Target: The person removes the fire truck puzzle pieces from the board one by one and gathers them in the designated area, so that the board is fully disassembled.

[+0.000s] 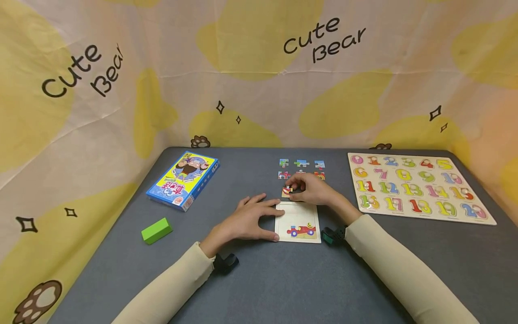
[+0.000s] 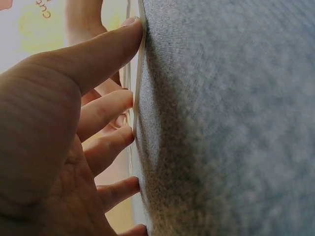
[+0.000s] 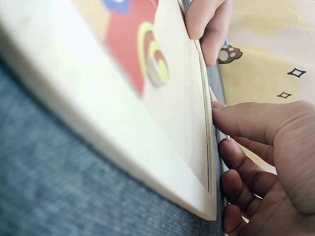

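A shallow square wooden puzzle tray (image 1: 297, 209) lies on the table, with joined pieces showing a red car (image 1: 301, 231) in its lower right part. My left hand (image 1: 252, 219) rests at the tray's left side, fingers spread, the thumb and fingertips touching its edge. Just beyond the tray's far edge, my right hand (image 1: 314, 189) pinches a small red-and-cream puzzle piece (image 1: 287, 191) between thumb and fingers. Loose puzzle pieces (image 1: 301, 163) lie in rows behind that hand, which partly covers the nearer row. In the right wrist view the pinched piece is mostly hidden.
A blue and yellow box (image 1: 184, 180) stands at the back left, and a green block (image 1: 156, 231) lies nearer on the left. A large number puzzle board (image 1: 417, 189) occupies the table's right side. Patterned cloth (image 1: 259, 94) hangs behind the table (image 1: 259, 288).
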Demonstrator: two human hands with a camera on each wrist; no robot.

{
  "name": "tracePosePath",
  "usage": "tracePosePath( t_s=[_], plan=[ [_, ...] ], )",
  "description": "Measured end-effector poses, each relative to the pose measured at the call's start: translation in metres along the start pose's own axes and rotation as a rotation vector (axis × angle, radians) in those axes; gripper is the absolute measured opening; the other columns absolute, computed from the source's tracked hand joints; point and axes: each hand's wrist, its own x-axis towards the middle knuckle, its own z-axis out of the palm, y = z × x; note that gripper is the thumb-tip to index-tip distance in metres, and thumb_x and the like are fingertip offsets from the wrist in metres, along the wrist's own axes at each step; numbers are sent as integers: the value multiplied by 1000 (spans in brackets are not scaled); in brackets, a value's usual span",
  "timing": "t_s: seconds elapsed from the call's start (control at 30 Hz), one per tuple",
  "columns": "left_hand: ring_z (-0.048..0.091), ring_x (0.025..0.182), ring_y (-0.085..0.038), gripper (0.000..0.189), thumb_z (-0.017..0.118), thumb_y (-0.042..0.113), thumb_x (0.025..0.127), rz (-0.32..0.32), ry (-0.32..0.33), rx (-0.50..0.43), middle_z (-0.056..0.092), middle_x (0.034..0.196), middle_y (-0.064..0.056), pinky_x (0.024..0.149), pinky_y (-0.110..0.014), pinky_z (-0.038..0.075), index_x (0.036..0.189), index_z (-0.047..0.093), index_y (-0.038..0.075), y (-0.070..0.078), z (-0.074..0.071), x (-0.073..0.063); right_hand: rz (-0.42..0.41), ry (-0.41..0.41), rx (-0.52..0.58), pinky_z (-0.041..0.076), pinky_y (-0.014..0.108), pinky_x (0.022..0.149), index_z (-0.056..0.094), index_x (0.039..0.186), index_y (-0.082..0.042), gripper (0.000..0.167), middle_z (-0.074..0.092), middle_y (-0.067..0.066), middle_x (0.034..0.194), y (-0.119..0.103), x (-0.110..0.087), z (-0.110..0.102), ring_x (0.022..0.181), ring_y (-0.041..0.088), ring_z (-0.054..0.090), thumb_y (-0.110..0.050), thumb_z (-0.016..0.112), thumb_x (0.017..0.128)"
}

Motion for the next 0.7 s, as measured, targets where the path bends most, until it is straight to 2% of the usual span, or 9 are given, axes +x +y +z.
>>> tracePosePath(
  t_s=[0.23, 0.4, 0.7],
  plan=[
    [20, 157, -36, 68, 80, 54, 83, 1, -2, 8, 39, 164, 7, 120, -69, 11, 144, 59, 33, 0, 0, 1, 9, -13, -18, 44, 29, 74, 69, 119, -2, 35, 66, 11, 100, 1, 5, 1, 83, 18, 55, -10, 79, 87],
    [20, 158, -35, 68, 80, 53, 83, 1, -5, 0, 39, 164, 6, 120, -69, 10, 144, 59, 33, 0, 0, 1, 23, 11, -31, 43, 31, 75, 70, 122, -3, 38, 67, 12, 102, 2, 4, 1, 85, 21, 55, -12, 79, 86],
    [20, 157, -35, 68, 80, 54, 83, 0, -4, 4, 39, 164, 7, 120, -69, 11, 144, 59, 33, -1, 0, 1, 26, 88, -57, 46, 31, 75, 75, 108, 0, 28, 70, 11, 95, 3, -2, 5, 82, 20, 59, -13, 83, 84]
  ],
)
